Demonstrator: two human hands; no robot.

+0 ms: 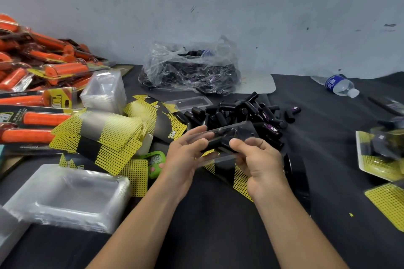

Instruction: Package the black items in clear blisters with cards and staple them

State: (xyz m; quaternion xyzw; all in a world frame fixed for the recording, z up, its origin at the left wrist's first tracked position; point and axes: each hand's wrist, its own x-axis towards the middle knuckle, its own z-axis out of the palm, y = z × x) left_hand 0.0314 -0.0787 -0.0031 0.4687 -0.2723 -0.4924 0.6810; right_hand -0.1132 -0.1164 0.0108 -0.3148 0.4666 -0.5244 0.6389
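Between left hand [183,160] and right hand [261,165] — clear blister [237,131] by edges

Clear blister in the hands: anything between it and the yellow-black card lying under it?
Nothing visible. The left hand and right hand grip the clear plastic blister, with a black cylindrical item inside, over the yellow-and-black printed card on the table. The right hand hides part of that card.
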